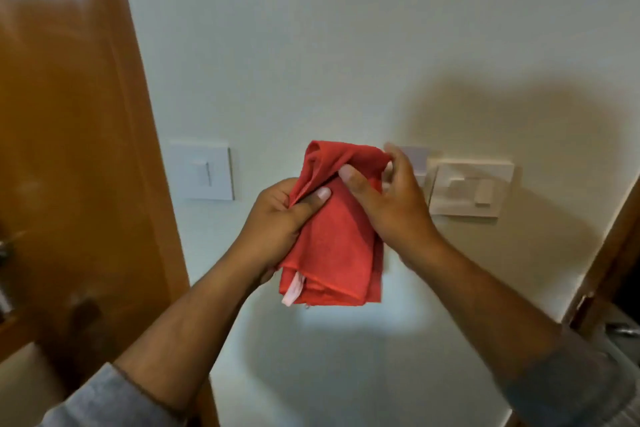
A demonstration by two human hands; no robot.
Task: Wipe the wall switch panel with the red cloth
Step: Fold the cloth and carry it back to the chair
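The red cloth (pixel 334 239) is folded and held up in front of the wall, with a pale label hanging at its lower left. My left hand (pixel 277 222) grips its left side, thumb pressed on the front. My right hand (pixel 388 204) pinches the cloth's top right fold. A white wall switch panel (pixel 471 189) sits on the wall just right of my right hand, partly hidden behind it. A second white switch panel (pixel 202 172) is on the wall to the left of the cloth. The cloth touches neither panel.
A glossy wooden door frame (pixel 79 149) runs down the left side. Another wooden door edge (pixel 613 253) with a metal handle (pixel 623 331) stands at the lower right. The cream wall (pixel 346 45) fills the middle.
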